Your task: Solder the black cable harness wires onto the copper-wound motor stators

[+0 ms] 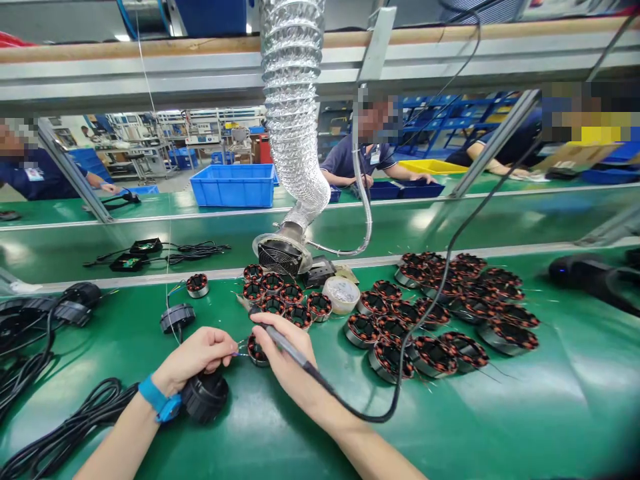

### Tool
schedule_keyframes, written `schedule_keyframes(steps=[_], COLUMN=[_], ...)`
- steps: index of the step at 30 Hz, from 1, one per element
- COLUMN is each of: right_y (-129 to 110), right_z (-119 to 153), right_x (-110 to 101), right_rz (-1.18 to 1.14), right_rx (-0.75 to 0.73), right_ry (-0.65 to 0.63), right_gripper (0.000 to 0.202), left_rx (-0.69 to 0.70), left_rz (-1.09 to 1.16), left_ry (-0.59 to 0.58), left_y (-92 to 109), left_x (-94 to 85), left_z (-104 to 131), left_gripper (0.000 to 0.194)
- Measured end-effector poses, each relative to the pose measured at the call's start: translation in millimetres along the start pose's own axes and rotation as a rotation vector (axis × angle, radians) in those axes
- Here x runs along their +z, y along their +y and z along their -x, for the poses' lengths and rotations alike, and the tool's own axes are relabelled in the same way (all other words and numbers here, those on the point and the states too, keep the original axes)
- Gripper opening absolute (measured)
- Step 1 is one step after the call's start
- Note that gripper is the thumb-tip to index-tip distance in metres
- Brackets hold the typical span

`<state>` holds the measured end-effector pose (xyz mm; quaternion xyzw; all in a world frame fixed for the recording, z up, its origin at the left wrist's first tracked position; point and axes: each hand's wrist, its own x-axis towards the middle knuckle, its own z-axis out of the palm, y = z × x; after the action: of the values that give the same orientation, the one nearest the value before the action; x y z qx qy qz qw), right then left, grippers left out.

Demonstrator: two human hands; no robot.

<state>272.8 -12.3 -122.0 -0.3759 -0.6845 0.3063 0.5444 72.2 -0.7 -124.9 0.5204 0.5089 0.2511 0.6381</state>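
My left hand (207, 353) pinches thin wires (241, 354) beside a small motor stator (257, 351). In my right hand (285, 350) is a soldering iron (280, 339), its tip pointing up and left toward a group of stators (271, 283). The fingers of that hand partly cover the nearest stator; whether they touch it I cannot tell. Under my left wrist sits a round black housing (205, 397). A grey round part (178, 319) with wires and another stator (197, 285) lie just beyond my left hand.
An extractor hood (284, 253) on a foil duct (295, 100) hangs over the bench. Many stators (433, 357) spread to the right, near a round pale container (341, 295). Black cables (65, 427) lie at left. The iron's cord (447, 267) loops at right. People (363, 150) work opposite.
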Motion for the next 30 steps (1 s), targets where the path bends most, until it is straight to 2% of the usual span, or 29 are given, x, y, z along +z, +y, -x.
schedule_keyframes(steps=[4,7,10,20,25,30], right_y=[-4.3,-2.8,-2.7,2.3,3.6,8.4], right_z=[9.3,14.8,16.7,18.3,18.5,20.7], right_x=[-7.6,-9.7,-9.2,-5.7,-4.8,-4.1], right_rz=[0.100,0.175,0.189,0.201,0.191,0.091], right_rx=[-0.097,-0.188,-0.210,-0.130,-0.107,0.001], right_ry=[0.160,0.171,0.151,0.065,0.060,0.102], right_gripper=[0.018,0.023,0.025,0.027,0.028,0.030], left_rx=[0.002,0.000,0.004,0.011,0.017,0.030], left_rz=[-0.005,-0.003,0.001,0.005,-0.001,-0.018], left_ry=[0.003,0.005,0.007,0.013,0.011,0.011], left_y=[-1.3,-1.4,-0.9,-1.6,-0.9,0.7], left_x=[0.4,0.7,1.0,-0.6,-0.3,0.3], left_z=[-0.4,-1.3,-1.6,-1.8,-1.3,-0.2], left_gripper=[0.033,0.031,0.031,0.033,0.033,0.032])
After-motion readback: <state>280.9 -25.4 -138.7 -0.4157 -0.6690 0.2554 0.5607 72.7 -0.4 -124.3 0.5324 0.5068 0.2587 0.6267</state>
